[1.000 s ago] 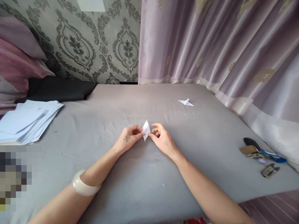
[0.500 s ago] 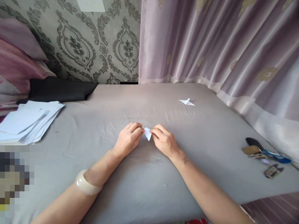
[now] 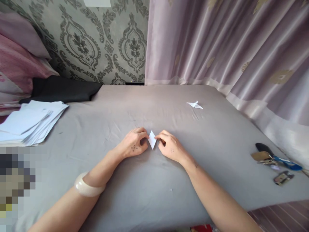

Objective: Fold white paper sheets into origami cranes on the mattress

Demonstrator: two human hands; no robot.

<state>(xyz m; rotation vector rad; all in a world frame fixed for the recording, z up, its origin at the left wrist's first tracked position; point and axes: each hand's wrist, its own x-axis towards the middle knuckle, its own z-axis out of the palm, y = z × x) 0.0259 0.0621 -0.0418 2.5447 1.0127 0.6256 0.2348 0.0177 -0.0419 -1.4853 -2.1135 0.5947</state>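
Observation:
A small white folded paper [image 3: 152, 140], shaped like a diamond, lies on the grey sheet between my two hands. My left hand [image 3: 136, 140] is at its left corner, with curled fingers touching the edge. At the opposite corner, the index finger of my right hand [image 3: 170, 144] presses on the paper, the thumb bent beneath. A finished paper crane [image 3: 195, 104] with spread wings sits farther back on the right. Around my left forearm is a pale bangle [image 3: 88, 186].
On the left is a stack of white paper sheets [image 3: 31, 120], with a black cloth or mat [image 3: 65, 88] behind it. Blue-handled scissors [image 3: 288, 162], keys [image 3: 266, 161] and a small metallic object [image 3: 283, 178] lie at the right. Curtains [image 3: 205, 42] hang along the back right.
The folded paper now lies flatter and shows as a full diamond, where before it looked smaller and partly covered by my fingers. The view has tilted slightly.

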